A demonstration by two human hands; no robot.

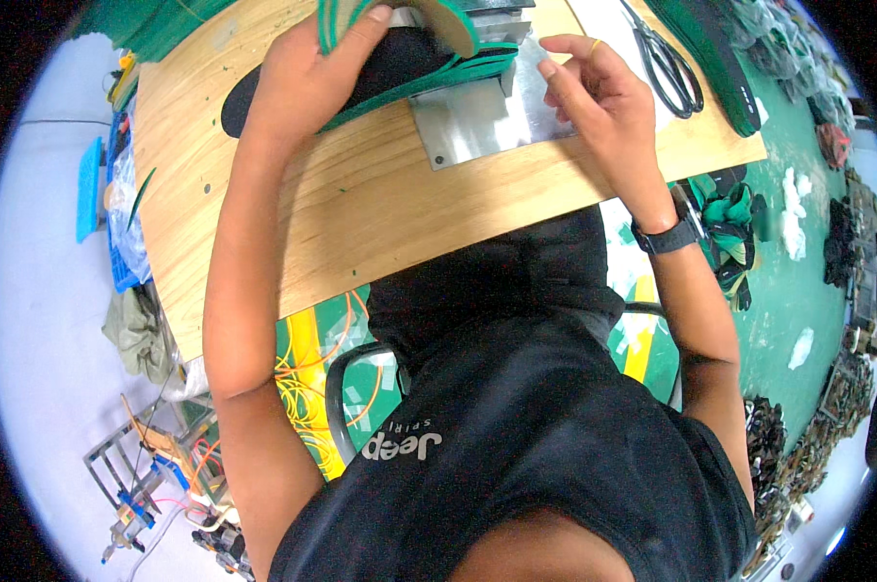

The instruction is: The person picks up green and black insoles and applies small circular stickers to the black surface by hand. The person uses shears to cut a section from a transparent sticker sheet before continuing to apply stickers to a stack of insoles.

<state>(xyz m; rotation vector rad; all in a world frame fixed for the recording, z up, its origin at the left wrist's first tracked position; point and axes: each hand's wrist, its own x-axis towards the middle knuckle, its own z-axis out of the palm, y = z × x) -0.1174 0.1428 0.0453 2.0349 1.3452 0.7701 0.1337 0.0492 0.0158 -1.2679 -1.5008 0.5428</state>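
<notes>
My left hand (312, 73) grips a stack of flat shoe-sole shaped pieces (429, 58), black with green edges and one tan face on top, at the far middle of a wooden table (361, 204). The stack rests partly on a shiny metal plate (477, 121). My right hand (599, 82) hovers over the plate's right side with fingers apart and nothing in them, just right of the stack. A black watch sits on my right wrist (664, 236).
Black scissors (666, 63) lie on the table beyond my right hand, next to a long dark green-edged strip (710, 58). Green scraps and dark pieces litter the green floor (788, 281) at right. A blue crate and bags (118, 204) stand at left; orange cords (312, 369) lie under the table.
</notes>
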